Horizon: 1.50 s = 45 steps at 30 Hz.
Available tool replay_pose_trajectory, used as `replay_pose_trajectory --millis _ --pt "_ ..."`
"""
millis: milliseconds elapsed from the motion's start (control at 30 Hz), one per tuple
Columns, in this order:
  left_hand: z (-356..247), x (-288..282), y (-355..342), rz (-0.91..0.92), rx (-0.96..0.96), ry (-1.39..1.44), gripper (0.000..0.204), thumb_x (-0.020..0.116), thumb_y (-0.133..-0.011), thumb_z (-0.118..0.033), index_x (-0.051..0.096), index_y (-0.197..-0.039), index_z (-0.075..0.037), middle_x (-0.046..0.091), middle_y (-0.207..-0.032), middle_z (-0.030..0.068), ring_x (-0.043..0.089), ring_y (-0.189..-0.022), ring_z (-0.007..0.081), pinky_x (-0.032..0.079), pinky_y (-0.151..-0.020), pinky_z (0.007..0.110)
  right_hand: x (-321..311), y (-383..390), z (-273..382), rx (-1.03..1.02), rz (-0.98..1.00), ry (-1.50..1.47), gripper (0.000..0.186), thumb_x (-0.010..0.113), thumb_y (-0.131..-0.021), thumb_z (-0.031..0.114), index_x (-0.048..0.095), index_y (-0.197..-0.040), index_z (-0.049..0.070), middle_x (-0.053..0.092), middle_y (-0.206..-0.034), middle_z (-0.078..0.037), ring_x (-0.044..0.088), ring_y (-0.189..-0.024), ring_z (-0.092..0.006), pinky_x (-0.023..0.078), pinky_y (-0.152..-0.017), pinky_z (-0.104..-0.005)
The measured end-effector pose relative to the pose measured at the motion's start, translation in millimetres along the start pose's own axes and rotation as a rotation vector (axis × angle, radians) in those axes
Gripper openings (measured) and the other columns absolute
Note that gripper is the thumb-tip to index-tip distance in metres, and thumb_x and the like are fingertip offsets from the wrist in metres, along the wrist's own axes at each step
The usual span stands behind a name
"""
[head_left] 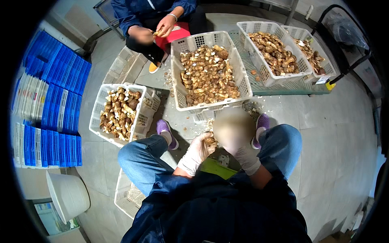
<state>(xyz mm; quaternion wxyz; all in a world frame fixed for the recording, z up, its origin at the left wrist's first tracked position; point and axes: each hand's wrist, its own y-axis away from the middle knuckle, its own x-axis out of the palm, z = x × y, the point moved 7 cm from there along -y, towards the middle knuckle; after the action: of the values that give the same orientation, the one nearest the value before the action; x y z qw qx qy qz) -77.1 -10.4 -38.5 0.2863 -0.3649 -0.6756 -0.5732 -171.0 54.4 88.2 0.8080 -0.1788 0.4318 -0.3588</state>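
My left hand point(198, 149), in a white glove, is closed on a brown mushroom point(210, 141) between my knees. Close by on the right is my right hand point(246, 158), also gloved; a blurred patch covers its fingers, so whether it holds anything is hidden. Just ahead stands a large white crate point(176, 91) heaped with brown mushrooms point(208, 75). Beyond my left knee, a second white crate point(94, 114) holds mushrooms point(120, 112) with pale stems showing.
A co-worker's hands point(165, 25) handle a small piece at the far side. Two mushroom crates point(265, 77) point(330, 73) sit on a green pallet point(279, 90) at right. Blue stacked crates point(60, 105) and a white tub point(69, 194) line the left. Scraps litter the floor.
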Motion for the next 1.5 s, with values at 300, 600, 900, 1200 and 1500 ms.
replay_pose_trajectory --millis 300,600,900,1200,1500 --pt "-3 -16 -11 -0.205 0.002 -0.356 0.017 0.043 -0.086 -0.017 0.052 -0.088 -0.003 0.054 -0.068 0.0081 0.049 -0.052 0.0172 0.039 -0.045 0.025 39 42 -75 0.257 0.137 0.012 0.014 0.056 -0.081 0.014 0.052 -0.089 0.004 0.053 -0.081 -0.01 0.053 -0.072 -0.0217 0.044 -0.064 -0.0332" --pt "3 8 1 0.013 -0.22 -0.071 0.02 0.043 -0.083 -0.025 0.051 -0.084 -0.007 0.054 -0.066 0.0065 0.039 -0.045 0.0125 0.032 -0.041 0.022 16 32 -76 0.434 -0.136 -0.526 0.013 0.059 -0.076 0.014 0.057 -0.07 0.002 0.054 -0.062 -0.016 0.054 -0.053 -0.0254 0.043 -0.051 -0.0332" --pt "5 15 9 0.171 -0.313 0.135 0.022 0.044 -0.079 -0.018 0.051 -0.085 0.002 0.052 -0.066 0.0046 0.038 -0.045 0.0114 0.031 -0.04 0.022 7 15 -52 0.38 0.036 -0.331 0.01 0.06 -0.077 0.012 0.059 -0.077 0.002 0.053 -0.06 -0.016 0.054 -0.054 -0.0242 0.043 -0.051 -0.0313" --pt "-2 -9 -1 -0.168 -0.128 -0.05 0.02 0.049 -0.083 -0.021 0.056 -0.087 -0.003 0.06 -0.071 0.0095 0.052 -0.054 0.0175 0.041 -0.046 0.026 12 16 -67 0.353 0.081 -0.373 0.014 0.059 -0.078 0.015 0.06 -0.078 0.001 0.054 -0.061 -0.01 0.05 -0.055 -0.0158 0.043 -0.054 -0.028" --pt "11 8 -5 -0.013 -0.294 0.154 0.018 0.049 -0.079 -0.024 0.051 -0.08 -0.006 0.04 -0.051 0.0022 0.027 -0.032 0.0092 0.026 -0.037 0.023 57 60 -112 0.422 0.079 -0.463 0.014 0.059 -0.08 0.014 0.061 -0.08 0.0 0.061 -0.069 -0.008 0.056 -0.06 -0.0143 0.044 -0.056 -0.0265"
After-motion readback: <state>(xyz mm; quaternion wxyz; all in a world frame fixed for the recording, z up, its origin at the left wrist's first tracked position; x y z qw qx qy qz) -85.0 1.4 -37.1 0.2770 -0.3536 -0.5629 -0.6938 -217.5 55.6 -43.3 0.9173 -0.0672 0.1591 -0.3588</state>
